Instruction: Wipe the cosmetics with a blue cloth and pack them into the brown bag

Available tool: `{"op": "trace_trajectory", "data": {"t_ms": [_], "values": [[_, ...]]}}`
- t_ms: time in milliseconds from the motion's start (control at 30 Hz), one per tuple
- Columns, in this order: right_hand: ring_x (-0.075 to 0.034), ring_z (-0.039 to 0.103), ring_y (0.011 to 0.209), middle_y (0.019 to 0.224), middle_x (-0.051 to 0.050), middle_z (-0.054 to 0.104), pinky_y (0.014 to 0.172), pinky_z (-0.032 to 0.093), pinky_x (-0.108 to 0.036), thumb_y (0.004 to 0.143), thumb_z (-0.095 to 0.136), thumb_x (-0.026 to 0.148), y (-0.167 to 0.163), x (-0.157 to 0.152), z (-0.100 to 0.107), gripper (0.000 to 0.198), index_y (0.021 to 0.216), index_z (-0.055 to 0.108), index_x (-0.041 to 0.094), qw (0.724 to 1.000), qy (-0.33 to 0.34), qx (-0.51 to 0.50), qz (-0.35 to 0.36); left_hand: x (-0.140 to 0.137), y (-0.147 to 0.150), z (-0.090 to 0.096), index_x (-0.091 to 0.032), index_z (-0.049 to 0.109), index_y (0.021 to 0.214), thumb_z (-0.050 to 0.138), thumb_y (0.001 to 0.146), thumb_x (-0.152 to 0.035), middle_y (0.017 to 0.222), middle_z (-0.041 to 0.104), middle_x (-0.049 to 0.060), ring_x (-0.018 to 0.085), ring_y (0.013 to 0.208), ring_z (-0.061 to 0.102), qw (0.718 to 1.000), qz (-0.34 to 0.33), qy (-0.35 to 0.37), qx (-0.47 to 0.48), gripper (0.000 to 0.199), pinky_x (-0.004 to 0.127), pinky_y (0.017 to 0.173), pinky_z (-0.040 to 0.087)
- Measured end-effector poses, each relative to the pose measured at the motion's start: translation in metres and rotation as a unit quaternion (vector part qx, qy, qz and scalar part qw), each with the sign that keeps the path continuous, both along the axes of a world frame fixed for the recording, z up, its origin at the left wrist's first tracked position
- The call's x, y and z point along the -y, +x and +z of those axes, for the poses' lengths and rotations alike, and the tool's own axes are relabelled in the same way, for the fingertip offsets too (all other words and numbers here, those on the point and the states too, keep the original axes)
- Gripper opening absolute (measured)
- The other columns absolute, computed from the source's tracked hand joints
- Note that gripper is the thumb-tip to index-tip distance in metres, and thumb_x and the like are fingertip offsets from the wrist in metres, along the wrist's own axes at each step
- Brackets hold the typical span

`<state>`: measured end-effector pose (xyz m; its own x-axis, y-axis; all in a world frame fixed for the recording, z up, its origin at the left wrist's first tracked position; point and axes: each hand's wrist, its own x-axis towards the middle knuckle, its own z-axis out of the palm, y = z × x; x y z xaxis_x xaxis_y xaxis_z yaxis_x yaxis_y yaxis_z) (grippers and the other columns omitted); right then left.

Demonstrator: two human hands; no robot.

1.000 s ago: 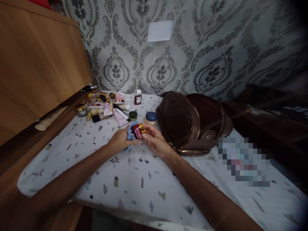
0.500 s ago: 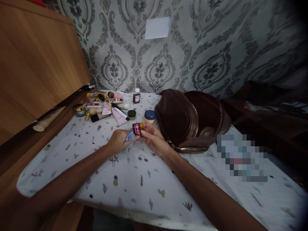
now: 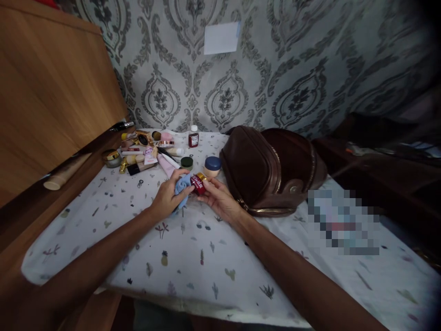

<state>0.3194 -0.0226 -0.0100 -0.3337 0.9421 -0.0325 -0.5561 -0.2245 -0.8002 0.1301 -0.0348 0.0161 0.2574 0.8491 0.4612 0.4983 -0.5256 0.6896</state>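
A small red jar (image 3: pixel 197 185) with a gold lid and white lettering is tilted in the fingers of my right hand (image 3: pixel 222 199). My left hand (image 3: pixel 167 195) is closed on a crumpled light-blue cloth (image 3: pixel 183 187), pressed against the jar's left side. Both hands are above the patterned white tablecloth (image 3: pixel 186 262). Just behind them stand a cream jar with a blue lid (image 3: pixel 212 166) and a small dark-green-lidded jar (image 3: pixel 186 162). A pink tube (image 3: pixel 165 164) lies behind my left hand.
A brown leather bag (image 3: pixel 255 170) sits to the right of my hands. Several cosmetics, among them a gold-lidded jar (image 3: pixel 112 158), crowd the back left. A white-capped bottle (image 3: pixel 193 137) stands near the wall. A wooden cabinet (image 3: pixel 58 92) borders the left side; a blurred patch covers something at right.
The red jar has tilted, its gold lid now towards the upper right. My left hand's fingers have opened a little around the cloth, more of which shows. The view has shifted slightly.
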Motion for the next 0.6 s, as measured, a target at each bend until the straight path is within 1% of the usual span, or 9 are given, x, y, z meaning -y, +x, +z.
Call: {"op": "trace_trajectory", "data": {"t_ms": [67,133,233,300,367,433,467,533,600], "values": [[-0.013,0.072,0.078,0.091,0.000,0.076,0.067,0.063,-0.023,0.069,0.088,0.030,-0.001,0.002,0.002,0.034,0.094,0.066,0.020,1.000,0.002,-0.002,0.004,0.000,0.000,-0.001,-0.021,0.052,0.127,0.061,0.089,-0.046,0.110,0.070,0.006,0.021,0.094,0.067,1.000,-0.014,0.011,-0.024,0.046,0.032,0.087,0.050],[-0.014,0.072,0.082,0.092,0.000,0.076,0.073,0.063,-0.024,0.068,0.088,0.026,-0.001,0.004,0.004,0.035,0.095,0.067,0.021,1.000,0.004,-0.008,0.009,-0.001,0.001,-0.003,-0.021,0.052,0.130,0.065,0.086,-0.048,0.121,0.068,0.007,0.024,0.106,0.065,0.998,-0.019,0.019,-0.050,0.053,0.035,0.095,0.049],[-0.015,0.072,0.086,0.093,0.000,0.076,0.079,0.061,-0.027,0.065,0.089,0.024,-0.001,0.004,0.004,0.038,0.096,0.067,0.021,1.000,0.004,-0.011,0.010,-0.001,0.001,-0.004,-0.022,0.053,0.133,0.068,0.085,-0.047,0.129,0.065,0.009,0.025,0.114,0.063,0.997,-0.011,0.031,-0.064,0.057,0.037,0.100,0.048],[-0.015,0.072,0.086,0.094,0.000,0.075,0.079,0.061,-0.029,0.064,0.090,0.025,-0.001,0.004,0.003,0.039,0.096,0.067,0.022,1.000,0.008,-0.009,0.005,-0.002,0.001,-0.004,-0.022,0.054,0.133,0.067,0.086,-0.046,0.128,0.065,0.009,0.025,0.115,0.063,0.997,-0.005,0.042,-0.062,0.053,0.037,0.099,0.049],[-0.015,0.071,0.082,0.096,0.001,0.075,0.072,0.061,-0.027,0.062,0.091,0.025,-0.001,0.003,0.003,0.042,0.096,0.067,0.023,1.000,0.014,0.002,-0.004,-0.001,0.001,-0.003,-0.022,0.057,0.130,0.064,0.088,-0.044,0.123,0.067,0.010,0.025,0.111,0.064,0.997,-0.009,0.054,-0.055,0.048,0.036,0.095,0.050],[-0.014,0.070,0.078,0.099,0.000,0.074,0.065,0.058,-0.023,0.060,0.091,0.026,-0.002,0.003,0.004,0.045,0.099,0.068,0.023,1.000,0.017,0.020,-0.013,0.000,0.000,0.000,-0.020,0.061,0.124,0.062,0.090,-0.043,0.114,0.069,0.009,0.024,0.105,0.065,0.997,-0.018,0.058,-0.040,0.041,0.034,0.093,0.050],[-0.013,0.069,0.077,0.099,0.000,0.073,0.063,0.057,-0.022,0.059,0.091,0.027,-0.002,0.003,0.005,0.046,0.099,0.069,0.022,0.999,0.018,0.030,-0.017,0.000,0.000,0.002,-0.019,0.063,0.120,0.060,0.091,-0.043,0.110,0.070,0.009,0.023,0.103,0.065,0.998,-0.022,0.056,-0.030,0.038,0.034,0.092,0.050],[-0.014,0.068,0.081,0.099,0.000,0.073,0.068,0.056,-0.024,0.058,0.091,0.028,-0.003,0.004,0.006,0.046,0.098,0.069,0.022,0.998,0.029,0.049,-0.028,0.002,-0.001,0.006,-0.017,0.064,0.114,0.055,0.094,-0.042,0.106,0.070,0.009,0.023,0.101,0.065,0.999,-0.018,0.046,-0.008,0.033,0.033,0.093,0.048],[-0.015,0.067,0.086,0.096,0.001,0.072,0.078,0.056,-0.027,0.056,0.091,0.027,-0.005,0.005,0.007,0.045,0.094,0.068,0.023,0.994,0.057,0.077,-0.049,0.003,-0.001,0.009,-0.017,0.062,0.116,0.049,0.096,-0.041,0.108,0.069,0.009,0.023,0.103,0.064,0.999,-0.006,0.036,0.009,0.034,0.034,0.094,0.047]]}}
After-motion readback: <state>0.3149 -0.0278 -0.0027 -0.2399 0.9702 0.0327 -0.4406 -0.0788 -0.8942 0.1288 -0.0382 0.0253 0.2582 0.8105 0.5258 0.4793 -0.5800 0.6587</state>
